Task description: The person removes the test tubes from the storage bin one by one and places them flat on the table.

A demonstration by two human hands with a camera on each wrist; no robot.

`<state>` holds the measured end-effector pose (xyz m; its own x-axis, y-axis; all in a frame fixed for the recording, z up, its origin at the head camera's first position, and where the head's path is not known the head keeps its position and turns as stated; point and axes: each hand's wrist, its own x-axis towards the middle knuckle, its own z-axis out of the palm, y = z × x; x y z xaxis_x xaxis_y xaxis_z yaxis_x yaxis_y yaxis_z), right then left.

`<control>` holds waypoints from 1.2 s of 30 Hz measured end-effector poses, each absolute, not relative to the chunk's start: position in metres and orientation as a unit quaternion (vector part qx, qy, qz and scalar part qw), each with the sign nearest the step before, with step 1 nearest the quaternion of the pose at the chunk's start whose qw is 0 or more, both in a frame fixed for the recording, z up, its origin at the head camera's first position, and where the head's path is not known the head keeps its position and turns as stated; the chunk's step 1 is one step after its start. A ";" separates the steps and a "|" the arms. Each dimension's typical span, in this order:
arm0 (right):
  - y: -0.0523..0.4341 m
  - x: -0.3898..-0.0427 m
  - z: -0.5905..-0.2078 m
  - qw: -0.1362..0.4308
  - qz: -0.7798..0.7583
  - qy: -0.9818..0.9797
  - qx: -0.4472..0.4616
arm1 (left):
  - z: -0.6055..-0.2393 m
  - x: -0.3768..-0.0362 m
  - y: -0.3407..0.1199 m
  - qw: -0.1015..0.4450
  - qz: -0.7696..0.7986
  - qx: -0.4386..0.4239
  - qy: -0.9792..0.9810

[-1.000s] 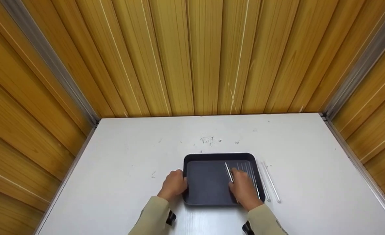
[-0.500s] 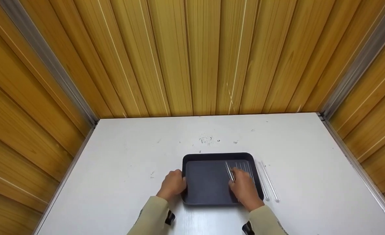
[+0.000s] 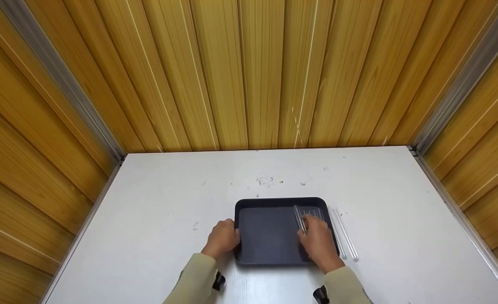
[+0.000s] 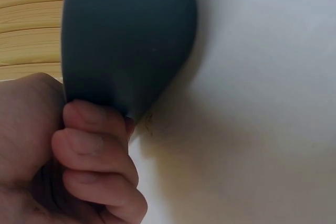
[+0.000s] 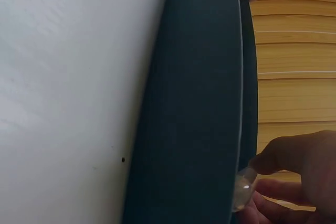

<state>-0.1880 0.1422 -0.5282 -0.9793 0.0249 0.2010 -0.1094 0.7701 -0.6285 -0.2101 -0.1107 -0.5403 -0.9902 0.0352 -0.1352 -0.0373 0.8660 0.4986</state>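
Grips the left wall of a dark tray (image 3: 265, 234) with the left hand (image 3: 223, 237): fingers curled, pressed close together at the wall, thumb over the rim. Outer face of that wall large in the left wrist view, just above the bent fingers.

Pinches a clear tube (image 3: 299, 217) with the right hand (image 3: 317, 238), between thumb and fingertips, over the right part of the tray. Held aslant, far end leaning left. Perhaps more than one in the grip; cannot tell. Cannot tell either whether touching the tray floor. In the right wrist view, a rounded, glassy end just at the fingertips, beside the rim.

Under and beyond the right hand, inside the tray along its right side: tubes in a row (image 3: 316, 212), side by side, partly hidden, too faint to count. Outside, just beside the right wall: a loose pair (image 3: 347, 235), nearly parallel, lying on the white table (image 3: 168, 202).

Tray flat on the table, toward the near edge. Beyond its far rim, dark scuffs (image 3: 265, 181). Beige sleeves (image 3: 194, 276) on both arms. Behind and at both sides, wood-grain walls (image 3: 223, 84).
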 end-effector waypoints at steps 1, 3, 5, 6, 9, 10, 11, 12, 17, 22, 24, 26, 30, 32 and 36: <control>0.142 -0.188 -0.528 0.102 0.339 -0.935 0.023 | -0.541 -0.210 -0.111 0.071 0.259 -0.001 0.963; 0.143 -0.187 -0.527 0.107 0.339 -0.934 0.023 | -0.541 -0.210 -0.111 0.072 0.259 0.000 0.963; 0.143 -0.187 -0.526 0.117 0.337 -0.934 0.025 | -0.541 -0.210 -0.111 0.073 0.259 0.001 0.963; 0.143 -0.187 -0.526 0.121 0.338 -0.933 0.025 | -0.541 -0.210 -0.111 0.073 0.260 0.002 0.963; 0.144 -0.187 -0.525 0.136 0.337 -0.931 0.023 | -0.540 -0.211 -0.111 0.073 0.263 0.005 0.962; 0.144 -0.188 -0.525 0.140 0.337 -0.931 0.021 | -0.540 -0.211 -0.111 0.073 0.263 0.006 0.962; 0.145 -0.188 -0.525 0.142 0.337 -0.930 0.020 | -0.541 -0.211 -0.111 0.073 0.264 0.006 0.962; 0.145 -0.188 -0.524 0.143 0.337 -0.930 0.018 | -0.541 -0.211 -0.111 0.073 0.263 0.006 0.962; 0.149 -0.188 -0.520 0.133 0.341 -0.931 0.001 | -0.542 -0.210 -0.111 0.070 0.260 0.003 0.963; 0.154 -0.187 -0.516 0.109 0.352 -0.929 -0.015 | -0.541 -0.210 -0.111 0.078 0.268 -0.003 0.960; 0.156 -0.186 -0.515 0.107 0.353 -0.929 -0.017 | -0.542 -0.211 -0.111 0.081 0.269 -0.006 0.960; 0.158 -0.186 -0.514 0.113 0.351 -0.930 -0.019 | -0.543 -0.211 -0.110 0.082 0.268 -0.008 0.960; 0.161 -0.187 -0.515 0.127 0.347 -0.929 -0.024 | -0.542 -0.211 -0.110 0.081 0.264 -0.010 0.961; 0.162 -0.187 -0.515 0.128 0.349 -0.928 -0.028 | -0.541 -0.210 -0.110 0.080 0.263 -0.009 0.962; 0.165 -0.188 -0.514 0.129 0.356 -0.925 -0.036 | -0.539 -0.210 -0.110 0.075 0.261 -0.006 0.962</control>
